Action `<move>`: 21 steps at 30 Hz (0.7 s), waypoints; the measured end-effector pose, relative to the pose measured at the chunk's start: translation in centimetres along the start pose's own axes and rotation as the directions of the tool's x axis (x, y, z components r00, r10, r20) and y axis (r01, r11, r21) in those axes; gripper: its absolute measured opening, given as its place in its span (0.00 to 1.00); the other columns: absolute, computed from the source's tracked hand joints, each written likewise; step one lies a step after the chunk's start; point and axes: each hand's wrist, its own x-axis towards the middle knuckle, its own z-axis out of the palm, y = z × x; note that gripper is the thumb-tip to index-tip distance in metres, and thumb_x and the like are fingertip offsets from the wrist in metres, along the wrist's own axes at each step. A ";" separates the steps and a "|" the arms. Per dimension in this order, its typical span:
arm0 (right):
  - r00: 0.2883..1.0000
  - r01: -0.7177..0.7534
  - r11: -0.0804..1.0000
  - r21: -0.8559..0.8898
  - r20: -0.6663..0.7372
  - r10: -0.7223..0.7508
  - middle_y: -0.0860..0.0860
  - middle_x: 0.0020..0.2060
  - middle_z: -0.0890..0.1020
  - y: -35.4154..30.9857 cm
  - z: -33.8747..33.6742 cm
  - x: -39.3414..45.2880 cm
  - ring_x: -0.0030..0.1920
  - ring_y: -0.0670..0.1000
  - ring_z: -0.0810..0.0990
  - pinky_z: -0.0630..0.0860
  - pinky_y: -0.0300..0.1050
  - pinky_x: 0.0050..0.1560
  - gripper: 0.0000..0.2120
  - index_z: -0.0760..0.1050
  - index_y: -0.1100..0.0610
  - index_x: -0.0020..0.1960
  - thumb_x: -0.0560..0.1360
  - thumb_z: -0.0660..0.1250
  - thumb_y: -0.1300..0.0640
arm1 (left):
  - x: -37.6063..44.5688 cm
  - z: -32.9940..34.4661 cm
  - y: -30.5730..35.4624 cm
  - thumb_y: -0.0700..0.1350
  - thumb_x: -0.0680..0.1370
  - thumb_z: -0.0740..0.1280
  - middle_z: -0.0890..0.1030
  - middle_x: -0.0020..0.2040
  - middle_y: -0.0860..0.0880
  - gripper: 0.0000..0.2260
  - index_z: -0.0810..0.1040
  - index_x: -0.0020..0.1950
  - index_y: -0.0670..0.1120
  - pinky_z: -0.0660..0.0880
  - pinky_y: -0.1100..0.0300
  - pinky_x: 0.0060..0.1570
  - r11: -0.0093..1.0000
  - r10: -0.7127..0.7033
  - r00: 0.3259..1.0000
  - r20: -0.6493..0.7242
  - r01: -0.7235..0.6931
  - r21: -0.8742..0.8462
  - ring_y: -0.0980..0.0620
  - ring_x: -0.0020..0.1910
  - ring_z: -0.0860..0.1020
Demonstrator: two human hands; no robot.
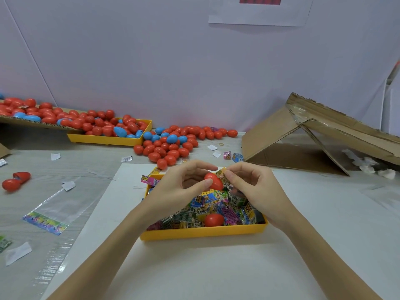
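Note:
My left hand (184, 187) holds a red plastic egg half (214, 181) between thumb and fingers, above a yellow tray (201, 232). My right hand (255, 189) pinches a small printed packet (221, 173) against the top of that egg half. The tray is full of colourful little packets (201, 204), and another red egg half (213, 220) lies among them near the front wall.
A pile of red and blue eggs (171, 144) lies behind the tray, with more in a second yellow tray (108, 139) and on cardboard (32, 123) at the far left. An open red egg (15, 180) and a clear bag (49, 213) lie left. A collapsed cardboard box (313, 137) stands right.

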 end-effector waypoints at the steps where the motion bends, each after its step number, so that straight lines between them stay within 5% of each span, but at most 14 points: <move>1: 1.000 0.002 1.000 -0.008 0.000 -0.002 0.54 0.40 0.86 0.0 0.0 0.0 0.43 0.62 0.83 0.83 0.57 0.47 0.05 0.85 0.47 0.49 0.79 0.70 0.49 | 0.0 0.0 0.0 0.40 0.81 0.70 0.86 0.55 0.49 0.12 0.81 0.65 0.47 0.81 0.58 0.57 1.000 0.008 1.000 0.000 -0.008 0.003 0.51 0.56 0.85; 8: 1.000 0.010 0.998 -0.070 0.001 -0.010 0.50 0.42 0.87 0.0 -0.1 0.1 0.44 0.56 0.85 0.85 0.54 0.47 0.06 0.85 0.49 0.49 0.80 0.70 0.51 | 0.1 0.0 -0.2 0.40 0.81 0.71 0.86 0.54 0.50 0.11 0.82 0.63 0.48 0.82 0.51 0.57 0.998 0.037 0.999 0.004 -0.038 0.058 0.50 0.56 0.85; 14: 1.000 0.022 0.990 -0.139 0.011 -0.020 0.45 0.38 0.85 -0.1 -0.1 0.1 0.38 0.43 0.83 0.80 0.37 0.42 0.06 0.84 0.50 0.49 0.81 0.68 0.53 | 0.0 -0.1 -0.2 0.41 0.81 0.71 0.85 0.53 0.54 0.11 0.83 0.62 0.51 0.81 0.59 0.56 0.994 0.054 0.998 0.015 -0.055 0.096 0.53 0.56 0.84; 21: 0.998 -0.024 0.986 -0.166 0.047 0.033 0.46 0.35 0.83 -0.3 0.0 0.1 0.36 0.41 0.79 0.79 0.39 0.42 0.10 0.83 0.54 0.47 0.82 0.66 0.51 | 0.0 -0.1 -0.3 0.42 0.81 0.71 0.86 0.52 0.55 0.10 0.84 0.61 0.51 0.82 0.57 0.56 0.993 0.038 0.999 0.010 -0.039 0.111 0.53 0.55 0.84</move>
